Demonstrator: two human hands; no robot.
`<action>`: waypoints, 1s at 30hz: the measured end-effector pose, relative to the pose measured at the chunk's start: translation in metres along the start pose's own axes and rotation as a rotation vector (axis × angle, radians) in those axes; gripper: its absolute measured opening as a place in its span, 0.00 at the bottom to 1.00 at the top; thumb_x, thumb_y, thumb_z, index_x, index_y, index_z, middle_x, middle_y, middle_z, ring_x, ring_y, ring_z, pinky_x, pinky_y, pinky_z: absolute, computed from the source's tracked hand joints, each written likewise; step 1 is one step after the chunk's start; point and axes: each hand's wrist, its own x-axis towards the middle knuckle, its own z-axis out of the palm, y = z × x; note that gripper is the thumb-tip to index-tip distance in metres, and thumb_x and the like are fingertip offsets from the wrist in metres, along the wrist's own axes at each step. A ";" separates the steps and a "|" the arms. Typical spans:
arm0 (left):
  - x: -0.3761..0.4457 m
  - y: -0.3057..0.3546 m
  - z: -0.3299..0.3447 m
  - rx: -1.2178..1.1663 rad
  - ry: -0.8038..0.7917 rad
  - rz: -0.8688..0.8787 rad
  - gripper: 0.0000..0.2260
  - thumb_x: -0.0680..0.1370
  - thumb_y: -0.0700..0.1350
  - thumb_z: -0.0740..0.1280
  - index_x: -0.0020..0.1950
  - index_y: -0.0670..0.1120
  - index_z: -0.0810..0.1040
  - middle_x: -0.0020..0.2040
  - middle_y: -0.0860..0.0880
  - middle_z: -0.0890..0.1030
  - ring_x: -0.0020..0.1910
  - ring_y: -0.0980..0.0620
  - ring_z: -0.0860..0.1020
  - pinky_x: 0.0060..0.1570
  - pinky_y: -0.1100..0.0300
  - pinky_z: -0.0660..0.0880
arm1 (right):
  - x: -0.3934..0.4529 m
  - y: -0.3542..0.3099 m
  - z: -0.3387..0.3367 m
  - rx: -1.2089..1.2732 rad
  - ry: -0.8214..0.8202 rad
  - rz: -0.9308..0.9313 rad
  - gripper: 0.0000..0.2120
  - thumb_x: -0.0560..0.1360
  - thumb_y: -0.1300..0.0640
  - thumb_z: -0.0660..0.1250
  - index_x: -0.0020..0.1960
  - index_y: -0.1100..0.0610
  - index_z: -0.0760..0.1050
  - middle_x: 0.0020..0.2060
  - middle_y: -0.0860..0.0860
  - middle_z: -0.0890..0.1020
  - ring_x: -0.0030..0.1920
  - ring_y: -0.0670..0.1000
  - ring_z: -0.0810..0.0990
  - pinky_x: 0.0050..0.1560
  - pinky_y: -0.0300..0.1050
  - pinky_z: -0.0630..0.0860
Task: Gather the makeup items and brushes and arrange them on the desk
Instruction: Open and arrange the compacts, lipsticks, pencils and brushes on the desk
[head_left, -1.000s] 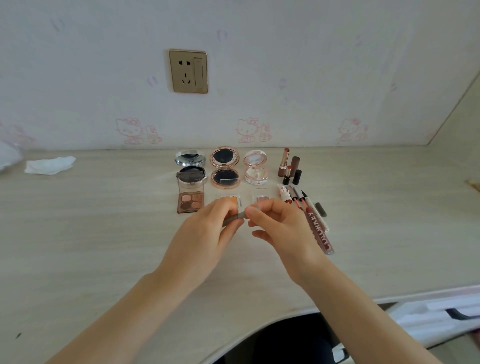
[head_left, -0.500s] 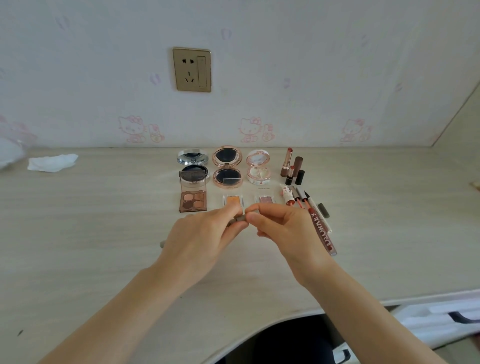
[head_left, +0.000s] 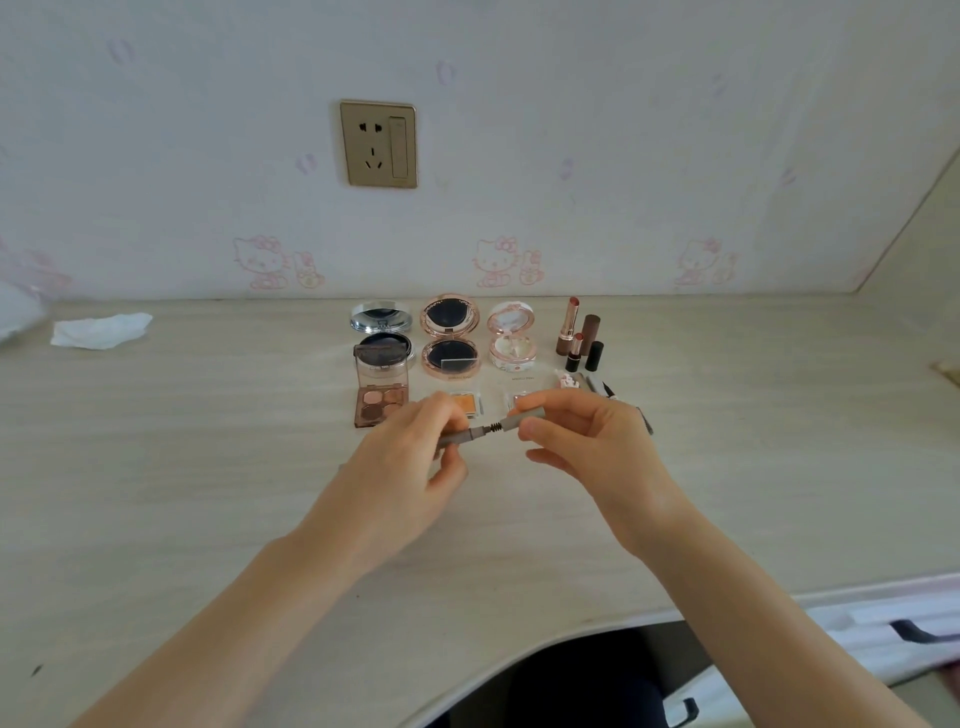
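Observation:
My left hand (head_left: 400, 467) pinches the grey barrel of a brow pencil (head_left: 457, 437) above the desk (head_left: 182, 467). My right hand (head_left: 587, 441) holds its grey cap (head_left: 524, 419), pulled a little to the right, so a dark spiral brush tip (head_left: 493, 428) shows between them. Behind the hands, open makeup lies in rows: a silver compact (head_left: 382, 318), a rose-gold compact (head_left: 449, 335), a white blush compact (head_left: 511, 338), a brown eyeshadow palette (head_left: 381, 395), two small single pans (head_left: 467, 402), and lipsticks (head_left: 576, 332). Pens lie partly hidden behind my right hand.
A crumpled white tissue (head_left: 101, 330) lies at the far left of the desk. A gold wall socket (head_left: 379, 144) is above the makeup. The desk's curved front edge is near my body, with white drawers (head_left: 893, 623) at the lower right.
The two hands have pulled slightly apart. The cap has slid off to the right, uncovering the spiral brush tip that was hidden between the fingers before.

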 end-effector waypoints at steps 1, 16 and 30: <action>0.000 -0.001 0.000 0.003 0.007 0.014 0.09 0.73 0.39 0.66 0.48 0.50 0.71 0.40 0.57 0.73 0.42 0.58 0.72 0.39 0.56 0.75 | 0.001 -0.001 -0.002 0.012 0.011 0.006 0.08 0.73 0.64 0.70 0.49 0.55 0.83 0.43 0.50 0.86 0.46 0.47 0.84 0.46 0.41 0.81; 0.004 0.002 0.002 -0.146 0.083 -0.019 0.06 0.78 0.40 0.66 0.50 0.49 0.81 0.46 0.55 0.76 0.47 0.60 0.74 0.44 0.73 0.67 | -0.001 0.001 -0.034 -0.011 0.114 0.003 0.03 0.73 0.59 0.72 0.45 0.52 0.83 0.35 0.50 0.81 0.34 0.47 0.77 0.35 0.42 0.72; 0.037 0.059 0.048 -0.384 -0.136 -0.009 0.18 0.76 0.44 0.68 0.63 0.58 0.73 0.55 0.61 0.75 0.51 0.61 0.75 0.47 0.71 0.72 | -0.005 0.005 -0.100 -0.282 0.244 -0.113 0.08 0.76 0.61 0.67 0.47 0.49 0.81 0.40 0.47 0.86 0.45 0.46 0.84 0.52 0.49 0.78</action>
